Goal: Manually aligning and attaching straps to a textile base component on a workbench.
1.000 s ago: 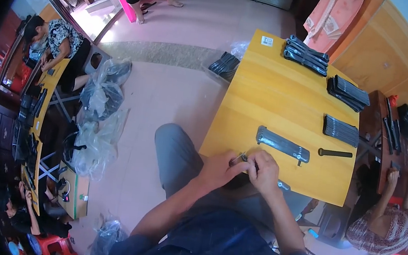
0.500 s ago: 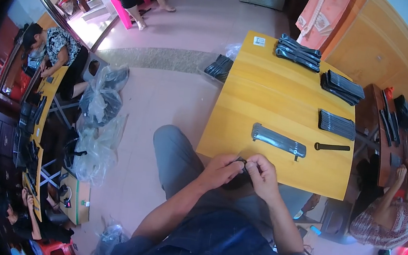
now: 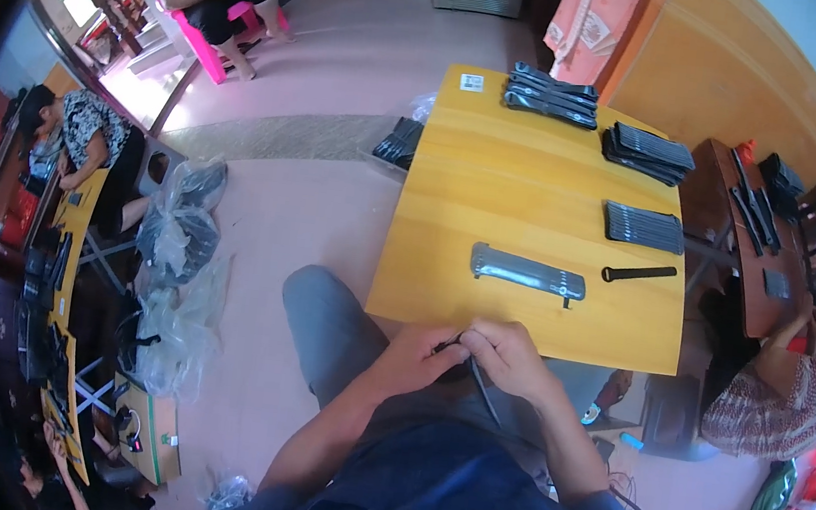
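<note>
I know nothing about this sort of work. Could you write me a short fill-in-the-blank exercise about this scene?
1. The left hand and right hand are close ____, not apart, at a thin dark strip.
2. A single dark strap lies to the ____ of the long flat dark piece in the picture.
3. Beyond that strap, the table bears ____ piles of dark straps.
4. The person at the top left sits on a bright ____ seat.

Missing words: together; right; three; pink.
</note>
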`<state>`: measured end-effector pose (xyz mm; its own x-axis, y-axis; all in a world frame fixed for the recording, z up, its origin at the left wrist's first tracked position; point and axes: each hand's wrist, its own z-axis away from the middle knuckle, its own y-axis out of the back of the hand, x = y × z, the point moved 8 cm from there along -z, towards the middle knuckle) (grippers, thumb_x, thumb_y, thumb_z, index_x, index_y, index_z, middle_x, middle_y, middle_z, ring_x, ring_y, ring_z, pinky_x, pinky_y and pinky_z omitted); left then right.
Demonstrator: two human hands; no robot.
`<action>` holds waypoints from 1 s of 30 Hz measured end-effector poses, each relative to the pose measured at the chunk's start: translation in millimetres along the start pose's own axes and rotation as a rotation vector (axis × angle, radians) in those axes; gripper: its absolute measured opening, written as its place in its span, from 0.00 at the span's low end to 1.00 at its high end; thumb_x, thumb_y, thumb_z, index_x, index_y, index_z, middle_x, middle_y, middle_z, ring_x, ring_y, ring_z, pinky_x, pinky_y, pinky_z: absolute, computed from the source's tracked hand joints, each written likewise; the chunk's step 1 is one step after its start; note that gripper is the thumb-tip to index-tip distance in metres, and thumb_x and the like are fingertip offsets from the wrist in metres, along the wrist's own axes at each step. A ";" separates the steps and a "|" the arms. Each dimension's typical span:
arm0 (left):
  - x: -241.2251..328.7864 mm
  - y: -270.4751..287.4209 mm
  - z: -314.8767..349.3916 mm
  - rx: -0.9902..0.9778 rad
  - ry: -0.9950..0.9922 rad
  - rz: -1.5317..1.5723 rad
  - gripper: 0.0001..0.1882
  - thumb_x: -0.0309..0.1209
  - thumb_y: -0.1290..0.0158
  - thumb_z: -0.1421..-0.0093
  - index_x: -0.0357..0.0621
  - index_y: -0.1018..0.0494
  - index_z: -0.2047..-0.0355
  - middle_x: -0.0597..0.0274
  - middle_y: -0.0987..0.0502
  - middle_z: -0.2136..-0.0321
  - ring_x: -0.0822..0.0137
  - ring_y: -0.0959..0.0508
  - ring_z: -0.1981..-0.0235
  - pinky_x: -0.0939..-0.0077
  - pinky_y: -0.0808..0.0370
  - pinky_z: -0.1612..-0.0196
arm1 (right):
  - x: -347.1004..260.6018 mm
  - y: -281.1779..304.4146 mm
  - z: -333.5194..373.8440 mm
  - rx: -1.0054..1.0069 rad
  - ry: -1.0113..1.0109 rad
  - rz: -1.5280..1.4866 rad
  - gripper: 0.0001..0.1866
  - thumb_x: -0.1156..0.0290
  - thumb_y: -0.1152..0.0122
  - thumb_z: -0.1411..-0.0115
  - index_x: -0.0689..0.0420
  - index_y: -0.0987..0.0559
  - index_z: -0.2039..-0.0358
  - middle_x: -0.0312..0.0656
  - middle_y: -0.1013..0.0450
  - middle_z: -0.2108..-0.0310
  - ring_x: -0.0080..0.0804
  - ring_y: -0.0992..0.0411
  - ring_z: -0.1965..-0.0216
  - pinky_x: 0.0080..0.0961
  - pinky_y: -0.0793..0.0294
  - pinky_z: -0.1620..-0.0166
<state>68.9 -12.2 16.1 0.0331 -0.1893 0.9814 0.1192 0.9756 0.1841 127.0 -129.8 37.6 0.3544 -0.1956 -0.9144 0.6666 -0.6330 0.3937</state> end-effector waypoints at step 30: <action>-50.2 93.5 70.1 0.772 0.139 0.561 0.13 0.35 0.50 0.28 0.41 0.29 0.69 0.67 0.32 0.83 0.75 0.35 0.87 0.79 0.37 0.83 | 153.1 276.8 200.7 1.273 -0.557 0.870 0.15 0.59 0.46 0.27 0.57 0.22 0.65 0.53 0.25 0.72 0.62 0.25 0.66 0.49 0.26 0.63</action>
<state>8.9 96.3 -12.1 0.0097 0.3641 0.9313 -0.6341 0.7224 -0.2759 234.2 -485.3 -12.3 -0.1425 -0.8531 -0.5019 -0.6326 -0.3115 0.7091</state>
